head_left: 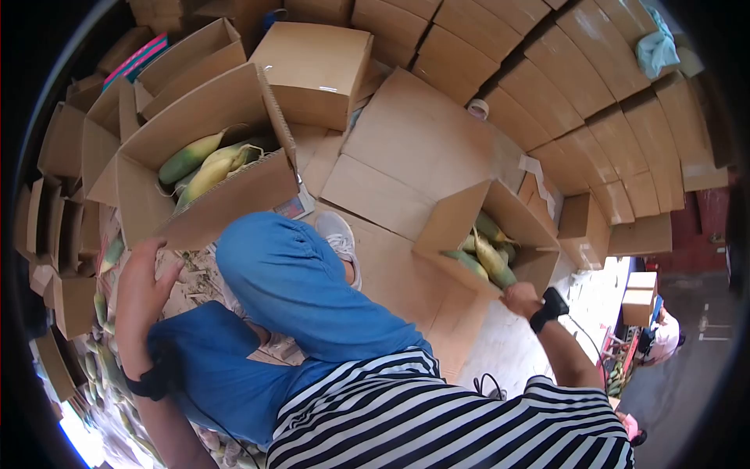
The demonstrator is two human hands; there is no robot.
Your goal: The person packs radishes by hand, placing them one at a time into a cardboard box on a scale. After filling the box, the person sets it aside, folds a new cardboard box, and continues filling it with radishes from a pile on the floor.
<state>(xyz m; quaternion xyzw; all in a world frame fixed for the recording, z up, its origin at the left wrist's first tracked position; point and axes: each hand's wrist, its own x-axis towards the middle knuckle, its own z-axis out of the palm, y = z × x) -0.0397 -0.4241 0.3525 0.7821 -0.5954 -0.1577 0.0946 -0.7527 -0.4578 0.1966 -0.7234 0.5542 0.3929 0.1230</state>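
Observation:
My left hand (142, 283) is beside the near corner of a large open cardboard box (226, 199), thumb and fingers apart, with nothing in it. Several green and pale yellow radishes (212, 168) lie inside that box. On the right, my right hand (519, 298) has its fingers curled on the near edge of a smaller open box (449, 223). Green-white radishes (490, 258) lie in this box, one with its end close to my fingers. Both wrists wear black straps.
Stacked cartons (539, 86) line the back and right. A closed box (312, 66) stands behind the large one. Flat cardboard (406, 148) covers the floor. A tape roll (478, 109) is near the cartons. Loose radishes (98, 367) lie at left. Another person (666, 338) is at far right.

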